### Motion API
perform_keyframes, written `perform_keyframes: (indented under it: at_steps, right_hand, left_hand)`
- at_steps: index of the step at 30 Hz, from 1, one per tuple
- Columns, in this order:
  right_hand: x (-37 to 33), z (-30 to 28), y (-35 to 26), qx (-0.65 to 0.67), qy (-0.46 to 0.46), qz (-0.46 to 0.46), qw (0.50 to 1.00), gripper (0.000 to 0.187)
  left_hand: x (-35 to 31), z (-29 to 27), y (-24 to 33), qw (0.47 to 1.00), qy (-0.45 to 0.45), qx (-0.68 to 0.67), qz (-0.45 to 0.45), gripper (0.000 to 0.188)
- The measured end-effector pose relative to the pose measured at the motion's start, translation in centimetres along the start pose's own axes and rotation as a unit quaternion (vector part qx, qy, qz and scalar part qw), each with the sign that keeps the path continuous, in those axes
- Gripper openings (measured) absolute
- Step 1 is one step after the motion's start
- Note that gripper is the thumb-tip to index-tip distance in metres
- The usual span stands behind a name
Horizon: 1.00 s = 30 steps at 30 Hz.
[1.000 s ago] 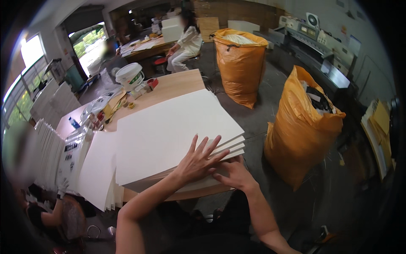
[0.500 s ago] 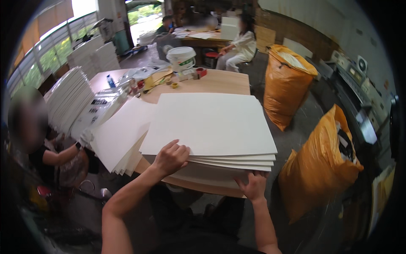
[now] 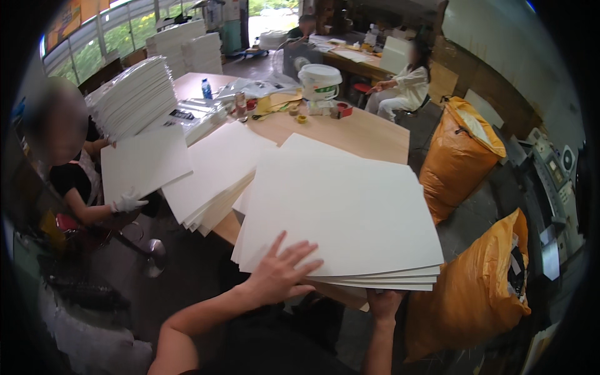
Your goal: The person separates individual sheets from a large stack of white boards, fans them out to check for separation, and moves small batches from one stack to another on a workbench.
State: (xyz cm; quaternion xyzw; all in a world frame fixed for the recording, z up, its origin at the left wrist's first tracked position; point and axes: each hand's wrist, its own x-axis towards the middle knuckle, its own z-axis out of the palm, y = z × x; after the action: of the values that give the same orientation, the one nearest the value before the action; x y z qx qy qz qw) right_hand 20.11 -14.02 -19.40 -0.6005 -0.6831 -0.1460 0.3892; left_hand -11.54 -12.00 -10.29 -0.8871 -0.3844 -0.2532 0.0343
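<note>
Large white boards [image 3: 340,212] lie in a slightly fanned stack in front of me, over the near side of the table. My left hand [image 3: 284,270] is open, fingers spread over the top board near its front left edge. My right hand [image 3: 383,303] holds the stack from below at the front right edge; its fingers are hidden under the boards. Beneath this stack, a corner of another white board [image 3: 312,143] shows at the back. Left of it rests a second fanned pile of white boards [image 3: 219,156].
At left a co-worker's gloved hand [image 3: 129,201] holds a single white board [image 3: 147,161]. Behind stands a tall wrapped stack [image 3: 134,94]. The wooden table [image 3: 369,140] carries a white bucket [image 3: 319,81], tape rolls and a bottle [image 3: 207,89]. Orange sacks [image 3: 472,290] stand right; another person sits beyond.
My left hand's fingers have spread out over the top board. My right hand has slid further under the stack, which now sits more askew. The co-worker now holds up one board. The view has shifted.
</note>
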Motion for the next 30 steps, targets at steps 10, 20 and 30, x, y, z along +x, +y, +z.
perform_keyframes:
  at_steps: [10,20,30]
  right_hand:
    - [-1.8,1.2,1.7,0.022,-0.03,0.026,0.999,0.025]
    - [-3.8,1.9,4.4,0.007,-0.111,0.063,0.992,0.038]
    - [-3.6,1.8,4.1,0.02,-0.103,0.068,0.992,0.042]
  left_hand:
    - [-9.7,0.2,-6.2,0.962,0.135,-0.122,-0.206,0.089]
    - [-9.0,0.7,-5.6,0.953,0.156,-0.13,-0.225,0.085]
    - [-9.8,1.4,-6.1,0.948,0.135,-0.148,-0.247,0.09]
